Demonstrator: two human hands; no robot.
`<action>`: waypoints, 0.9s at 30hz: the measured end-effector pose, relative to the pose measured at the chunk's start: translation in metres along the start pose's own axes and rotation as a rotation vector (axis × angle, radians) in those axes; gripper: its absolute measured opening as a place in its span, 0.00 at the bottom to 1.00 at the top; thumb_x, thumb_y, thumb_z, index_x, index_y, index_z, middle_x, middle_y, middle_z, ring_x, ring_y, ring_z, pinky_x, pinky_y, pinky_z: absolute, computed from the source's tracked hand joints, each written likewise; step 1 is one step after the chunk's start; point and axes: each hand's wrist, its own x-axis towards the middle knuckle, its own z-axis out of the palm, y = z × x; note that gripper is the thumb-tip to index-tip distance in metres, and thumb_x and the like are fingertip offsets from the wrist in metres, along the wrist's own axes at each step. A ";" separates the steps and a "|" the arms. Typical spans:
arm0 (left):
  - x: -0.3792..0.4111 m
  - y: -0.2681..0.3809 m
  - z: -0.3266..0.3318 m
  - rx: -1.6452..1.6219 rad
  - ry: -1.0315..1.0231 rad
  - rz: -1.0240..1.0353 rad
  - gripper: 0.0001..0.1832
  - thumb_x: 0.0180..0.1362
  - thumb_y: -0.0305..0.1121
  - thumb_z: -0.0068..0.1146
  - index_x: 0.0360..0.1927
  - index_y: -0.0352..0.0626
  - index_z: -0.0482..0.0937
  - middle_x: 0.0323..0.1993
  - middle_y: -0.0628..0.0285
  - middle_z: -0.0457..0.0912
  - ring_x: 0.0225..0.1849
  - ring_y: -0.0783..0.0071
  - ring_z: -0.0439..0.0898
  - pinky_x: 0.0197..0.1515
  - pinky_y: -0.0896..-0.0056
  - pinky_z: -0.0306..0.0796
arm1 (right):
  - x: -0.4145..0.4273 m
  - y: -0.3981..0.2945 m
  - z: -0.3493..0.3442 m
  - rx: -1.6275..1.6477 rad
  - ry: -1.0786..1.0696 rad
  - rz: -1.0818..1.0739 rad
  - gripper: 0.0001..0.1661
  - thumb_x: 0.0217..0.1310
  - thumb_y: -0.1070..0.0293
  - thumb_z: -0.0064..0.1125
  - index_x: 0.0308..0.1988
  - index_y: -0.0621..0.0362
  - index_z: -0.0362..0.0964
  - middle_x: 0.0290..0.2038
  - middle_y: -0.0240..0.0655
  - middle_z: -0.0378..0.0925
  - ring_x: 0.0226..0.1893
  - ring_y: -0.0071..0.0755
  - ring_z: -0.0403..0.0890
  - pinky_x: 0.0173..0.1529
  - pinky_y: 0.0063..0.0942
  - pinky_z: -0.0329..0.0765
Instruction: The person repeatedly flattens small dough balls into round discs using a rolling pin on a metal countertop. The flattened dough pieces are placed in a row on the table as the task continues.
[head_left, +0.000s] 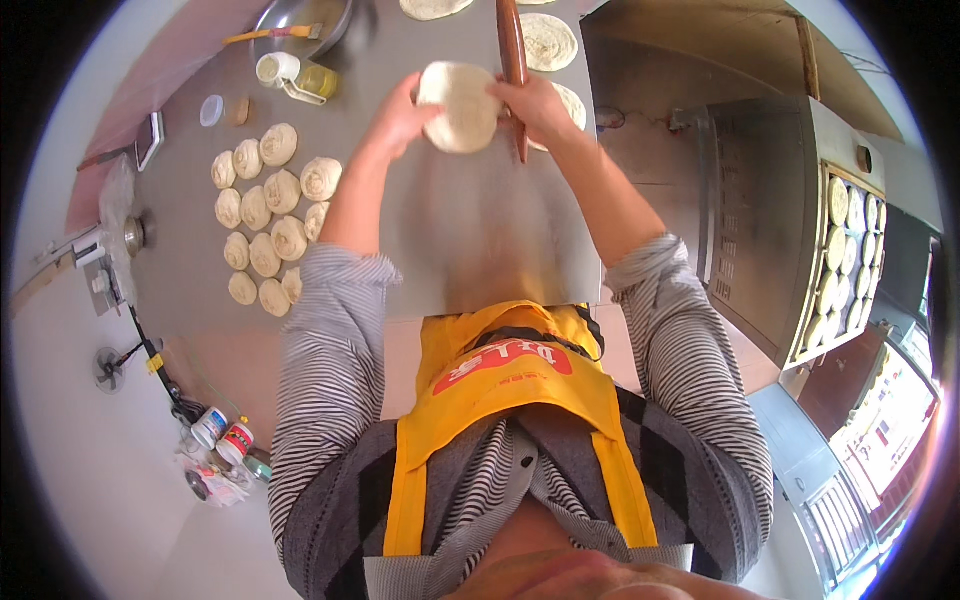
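Observation:
A flattened round of dough (459, 109) is held by its edges between my two hands, above the steel worktop (480, 202). My left hand (403, 120) grips its left edge with thumb and fingers. At its right edge, my right hand (534, 105) pinches the dough and also has a tapered wooden rolling pin (511, 45), which points away from me. Several coiled dough balls (282, 192) lie in rows to the left. Flattened dough rounds (547, 43) lie along the worktop's right side, one partly hidden behind my right hand and the pin.
At the far left are a steel bowl (330, 19), a brush (281, 32) across its rim, a white-handled container (279, 69) and a jar of yellow liquid (319, 81). A metal oven or cabinet (795, 225) stands at right, with a tray of dough rounds (847, 262).

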 end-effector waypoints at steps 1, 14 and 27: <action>0.024 0.013 -0.004 0.076 0.030 -0.007 0.41 0.63 0.25 0.66 0.77 0.39 0.59 0.63 0.56 0.79 0.56 0.67 0.82 0.45 0.62 0.84 | 0.018 -0.012 0.003 -0.006 0.049 -0.034 0.21 0.65 0.67 0.69 0.54 0.64 0.75 0.43 0.36 0.81 0.42 0.32 0.85 0.42 0.36 0.87; 0.086 -0.064 0.011 1.275 0.229 0.515 0.42 0.70 0.58 0.52 0.79 0.44 0.60 0.83 0.50 0.51 0.84 0.55 0.48 0.79 0.33 0.49 | -0.030 0.007 -0.019 -0.380 0.046 0.058 0.18 0.64 0.58 0.67 0.44 0.61 0.80 0.30 0.30 0.82 0.30 0.20 0.81 0.38 0.24 0.78; -0.078 -0.089 -0.129 1.177 0.505 0.181 0.33 0.64 0.42 0.65 0.68 0.36 0.73 0.56 0.44 0.82 0.61 0.44 0.78 0.66 0.49 0.70 | -0.190 0.093 -0.091 -0.907 0.125 0.055 0.22 0.56 0.63 0.74 0.46 0.65 0.81 0.31 0.45 0.83 0.31 0.42 0.83 0.41 0.36 0.79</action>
